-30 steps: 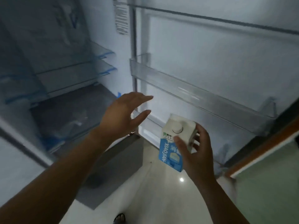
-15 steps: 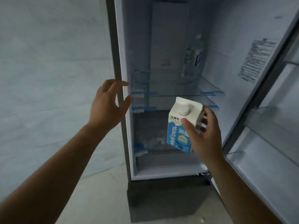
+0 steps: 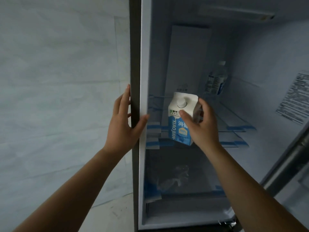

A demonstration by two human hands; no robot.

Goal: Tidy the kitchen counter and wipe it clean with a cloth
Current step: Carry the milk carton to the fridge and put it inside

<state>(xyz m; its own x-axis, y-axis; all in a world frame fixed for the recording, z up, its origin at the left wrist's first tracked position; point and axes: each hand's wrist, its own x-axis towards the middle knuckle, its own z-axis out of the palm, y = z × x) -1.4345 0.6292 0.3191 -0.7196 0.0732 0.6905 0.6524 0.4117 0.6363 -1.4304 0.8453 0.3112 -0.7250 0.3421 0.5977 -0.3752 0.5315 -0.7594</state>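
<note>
Grip: right hand (image 3: 201, 127) clasps a blue-and-white milk carton (image 3: 181, 118) near its gabled top, thumb on the front panel just under the round white cap (image 3: 181, 102), fingers wrapped behind. Left hand (image 3: 124, 120), spread and holding nothing, lies flat on the front edge of the fridge's side wall (image 3: 134, 64), thumb hooked over it.

Head view. Carton: frame centre, upright with a slight tilt, held in the air at the mouth of the open fridge, level with the glass shelves (image 3: 234, 124) at 3 o'clock of it. Water bottle (image 3: 217, 77): on the upper shelf, 1 o'clock of the carton, well apart.

Step, judged: tidying phase, carton being stowed; wiping not begun. Next move calls for setting the carton base-down on a clear shelf, then releasing.

Obscured: counter and cloth not in view. Contents of the lower drawer (image 3: 177, 176) indistinct. Door (image 3: 287, 164) cut off at 4 o'clock. Wall label unreadable.
</note>
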